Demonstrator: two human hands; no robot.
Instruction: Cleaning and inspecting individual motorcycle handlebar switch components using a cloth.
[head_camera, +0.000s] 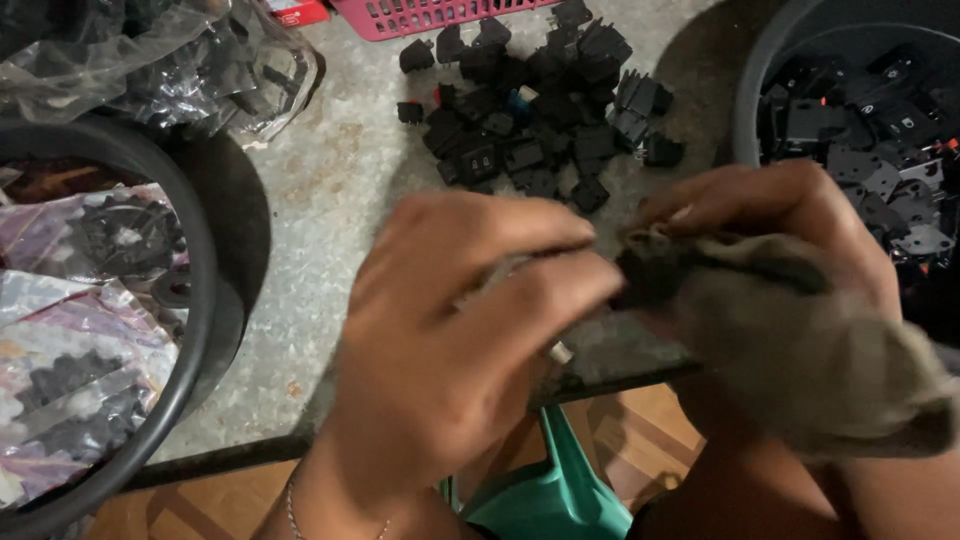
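Observation:
My left hand (450, 320) is in the middle of the view, fingers curled toward a small black plastic part (648, 275) pinched between both hands. My right hand (770, 215) holds a grey-brown cloth (800, 340) that wraps around that part and hangs down to the right. Both hands are blurred by motion. How the left fingers grip the part is partly hidden by the hand's back. A thin chain bracelet (293, 515) sits on my left wrist.
A pile of small black plastic parts (540, 110) lies on the grey concrete slab (320, 230) beyond my hands. A dark tub (850, 110) at right holds more black parts. A black basin (190, 330) at left holds plastic bags. A pink basket (420, 15) stands at the far edge.

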